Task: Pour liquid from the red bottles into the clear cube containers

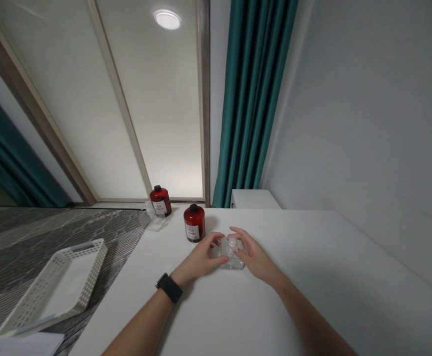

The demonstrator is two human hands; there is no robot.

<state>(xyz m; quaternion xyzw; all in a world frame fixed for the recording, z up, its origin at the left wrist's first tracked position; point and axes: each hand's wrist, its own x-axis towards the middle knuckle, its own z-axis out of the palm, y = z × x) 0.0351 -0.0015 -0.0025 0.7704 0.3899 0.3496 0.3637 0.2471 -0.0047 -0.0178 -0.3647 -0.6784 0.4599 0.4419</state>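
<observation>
A small clear bottle (232, 259) with a pale round cap stands on the white table (312, 296), between my two hands. My left hand (201, 257), with a black watch on its wrist, curls its fingers around the bottle's left side. From the right, my right hand (255, 257) reaches in, and its fingertips pinch the cap on top. A red bottle with a black cap (194, 223) stands just beyond my left hand.
A second red bottle (160, 200) stands at the table's far left corner beside some clear plastic items (154, 220). A white perforated tray (60, 284) lies to the left over the patterned floor. Teal curtains and a small white cabinet (253, 199) are behind.
</observation>
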